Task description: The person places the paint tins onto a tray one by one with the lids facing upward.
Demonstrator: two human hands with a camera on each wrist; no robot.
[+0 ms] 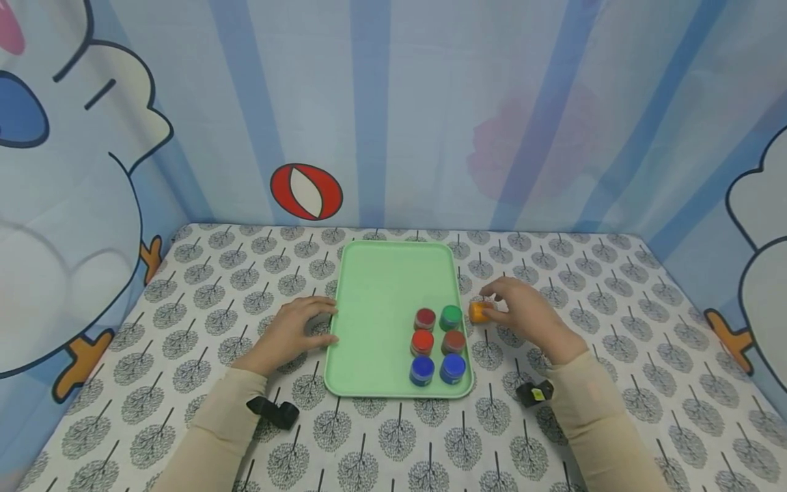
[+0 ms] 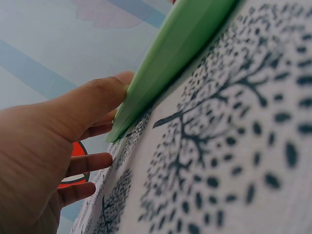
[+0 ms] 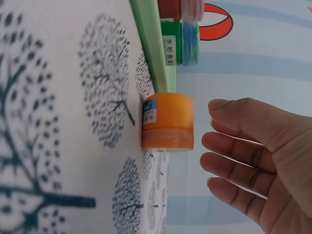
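Note:
A pale green tray lies mid-table. Several small paint jars stand in its near right corner: a dark red one, a green one, a red one, a brownish one and two blue ones. An orange jar stands on the cloth against the tray's right rim. My right hand hovers beside it, fingers relaxed, with a gap to the jar. My left hand rests on the cloth, thumb touching the tray's left rim.
The table wears a white cloth printed with grey trees. Blue-striped cartoon curtains close off the back and both sides. Black wrist-camera straps sit on both sleeves.

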